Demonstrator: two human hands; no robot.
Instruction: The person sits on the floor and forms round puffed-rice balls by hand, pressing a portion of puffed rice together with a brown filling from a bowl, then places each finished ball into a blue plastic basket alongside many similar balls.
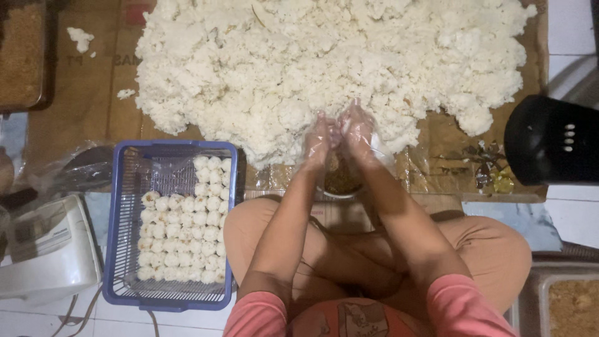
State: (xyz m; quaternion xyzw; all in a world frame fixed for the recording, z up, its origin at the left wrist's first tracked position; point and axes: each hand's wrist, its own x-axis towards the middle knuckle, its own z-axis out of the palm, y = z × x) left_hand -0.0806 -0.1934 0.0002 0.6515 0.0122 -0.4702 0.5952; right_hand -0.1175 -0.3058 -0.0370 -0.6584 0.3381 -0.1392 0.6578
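— What's lying across the cardboard sheet [93,93]?

— A big heap of white rice [324,62], spreading almost to its far and right edges.

— And on the floor, off the sheet's near-left corner?

— A blue basket [118,249], holding rows of small white rice balls [187,224].

— The hands?

— The left hand [317,142] and right hand [357,128], both in clear plastic gloves, are pressing together at the heap's near edge, fingers cupping closed; I cannot tell what's inside. A small bowl of brown filling [340,181] is sitting just beneath them.
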